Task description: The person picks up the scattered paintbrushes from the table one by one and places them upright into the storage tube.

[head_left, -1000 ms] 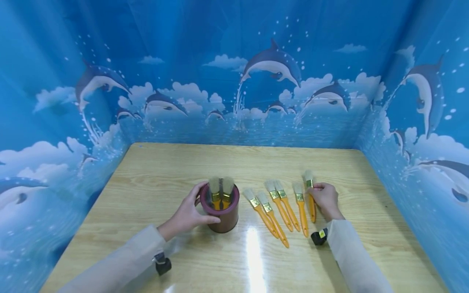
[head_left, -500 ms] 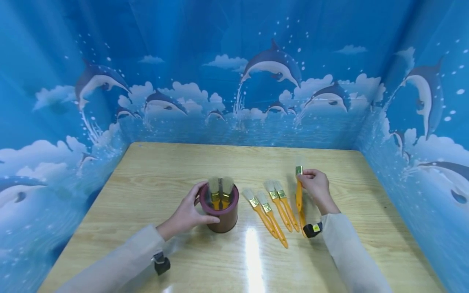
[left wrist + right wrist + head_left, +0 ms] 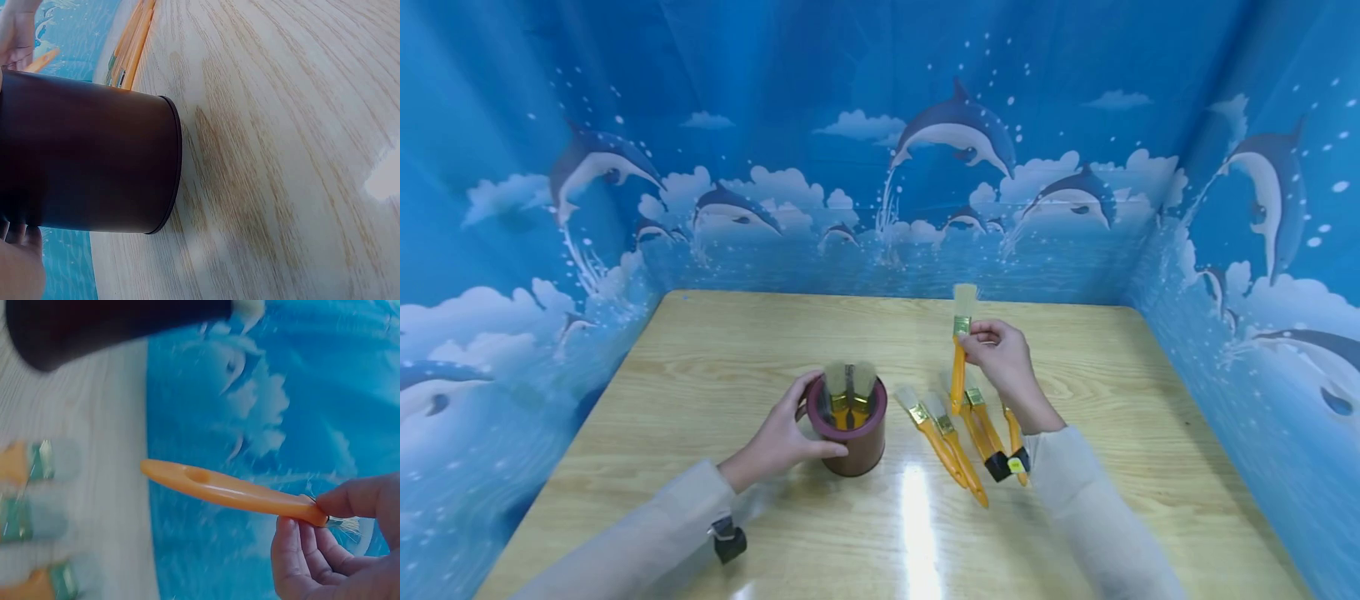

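Observation:
My left hand [image 3: 784, 442] holds a dark brown cylindrical pot [image 3: 863, 457] from its left side, thumb in front and fingers round behind. Several paintbrushes [image 3: 863, 385] stand in the pot, bristles up. My right hand [image 3: 1006, 360] pinches another paintbrush [image 3: 958, 367] near its metal band, raised above the table. Its bristles point up and its orange handle [image 3: 231, 492] hangs down, as the right wrist view also shows. The pot's side [image 3: 87, 156] fills much of the left wrist view.
Several orange-handled paintbrushes [image 3: 942, 443] lie on the wooden table [image 3: 737, 333] right of the pot, partly under the right hand and its wrist camera [image 3: 997, 465]. A blue curtain [image 3: 820, 275] with printed dolphins surrounds the table's back and sides.
My right hand has lifted the rightmost paintbrush off the table and carried it left and upward, over the other brushes toward the pot. The left hand and pot have stayed put.

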`<state>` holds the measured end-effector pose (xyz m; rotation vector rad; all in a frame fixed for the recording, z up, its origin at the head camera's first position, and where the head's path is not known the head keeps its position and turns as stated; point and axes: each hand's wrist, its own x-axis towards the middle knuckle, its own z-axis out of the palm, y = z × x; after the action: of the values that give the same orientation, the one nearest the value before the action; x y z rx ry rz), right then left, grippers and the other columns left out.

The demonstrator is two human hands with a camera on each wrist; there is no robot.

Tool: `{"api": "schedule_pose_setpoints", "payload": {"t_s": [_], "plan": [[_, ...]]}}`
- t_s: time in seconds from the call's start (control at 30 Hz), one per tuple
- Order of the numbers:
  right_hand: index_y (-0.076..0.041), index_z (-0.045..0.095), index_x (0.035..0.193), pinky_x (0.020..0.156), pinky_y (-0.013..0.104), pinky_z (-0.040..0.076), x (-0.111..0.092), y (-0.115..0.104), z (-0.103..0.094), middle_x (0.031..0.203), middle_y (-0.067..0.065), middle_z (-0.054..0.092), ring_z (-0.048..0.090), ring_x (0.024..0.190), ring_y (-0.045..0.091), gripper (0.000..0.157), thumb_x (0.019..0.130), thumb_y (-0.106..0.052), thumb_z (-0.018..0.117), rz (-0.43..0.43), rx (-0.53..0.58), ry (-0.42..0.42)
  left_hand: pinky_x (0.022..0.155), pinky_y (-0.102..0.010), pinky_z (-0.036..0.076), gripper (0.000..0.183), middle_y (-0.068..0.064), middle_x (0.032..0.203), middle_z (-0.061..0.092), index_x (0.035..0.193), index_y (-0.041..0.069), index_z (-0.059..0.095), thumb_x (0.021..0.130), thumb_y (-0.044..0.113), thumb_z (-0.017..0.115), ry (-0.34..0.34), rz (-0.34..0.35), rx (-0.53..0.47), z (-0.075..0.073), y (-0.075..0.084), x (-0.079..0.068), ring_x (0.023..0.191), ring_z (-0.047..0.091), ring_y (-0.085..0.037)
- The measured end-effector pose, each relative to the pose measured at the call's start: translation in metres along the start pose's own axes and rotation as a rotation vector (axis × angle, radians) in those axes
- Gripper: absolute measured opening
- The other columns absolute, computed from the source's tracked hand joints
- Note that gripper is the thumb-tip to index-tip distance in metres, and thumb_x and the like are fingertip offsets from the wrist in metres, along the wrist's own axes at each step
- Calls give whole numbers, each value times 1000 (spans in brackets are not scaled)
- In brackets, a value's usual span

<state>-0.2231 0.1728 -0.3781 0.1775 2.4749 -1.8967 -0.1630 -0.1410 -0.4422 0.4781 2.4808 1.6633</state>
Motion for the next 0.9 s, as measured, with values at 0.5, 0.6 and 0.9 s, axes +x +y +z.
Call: {"api": "schedule_pose_setpoints", "payload": {"t_s": [0.5, 0.6, 0.9], "plan": [[8, 52, 118, 81, 31, 59, -35, -48, 43, 100, 11, 58, 63, 86, 13, 29, 94, -5, 59, -195, 297, -181, 112, -43, 35, 108, -11, 147, 38, 147, 9, 27, 61, 26, 91, -6, 4, -3, 0, 0, 0, 135, 37, -29], [9, 53, 117, 82, 35, 59, -41, -50, 51, 101, 11, 59, 64, 86, 14, 28, 93, -4, 60, -223, 342, -195, 112, -43, 35, 108, -11, 147, 38, 147, 10, 28, 61, 26, 91, -6, 3, -5, -1, 0, 0, 135, 38, -29], [4, 59, 110, 79, 33, 59, -49, -38, 72, 100, 17, 61, 64, 85, 20, 24, 90, -6, 65, -312, 236, -184, 111, -45, 36, 105, -8, 147, 39, 147, 12, 29, 63, 27, 91, -5, -5, -4, -1, 1, -1, 135, 39, -27]]}}
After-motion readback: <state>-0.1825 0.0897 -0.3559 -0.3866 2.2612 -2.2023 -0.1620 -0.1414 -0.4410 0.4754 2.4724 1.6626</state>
